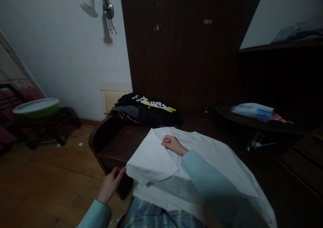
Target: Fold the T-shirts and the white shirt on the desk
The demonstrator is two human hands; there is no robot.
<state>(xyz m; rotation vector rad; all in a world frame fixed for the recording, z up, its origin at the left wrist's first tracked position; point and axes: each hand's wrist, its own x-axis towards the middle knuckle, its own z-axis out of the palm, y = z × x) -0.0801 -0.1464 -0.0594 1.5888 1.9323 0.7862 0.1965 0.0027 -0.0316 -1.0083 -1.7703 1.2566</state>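
A white shirt (202, 147) lies spread over a dark wooden bench and hangs toward my lap. One side of it, probably a sleeve, is folded over into a flat, roughly triangular flap. My left hand (111, 184) is closed at the flap's lower left corner, pinching the cloth between thumb and fingers. Over the flap's upper right edge, my right hand (174, 144) is closed with its fingertips pinched on the fabric. My right forearm covers part of the shirt, and its far lower part runs out of view.
Dark printed clothes (151, 110) are heaped at the back of the bench (116, 143). A plastic packet (252, 111) rests on a curved shelf at right. Left, a green basin (37, 108) with a pale top sits on a low stand. A wall lamp (108, 10) hangs above.
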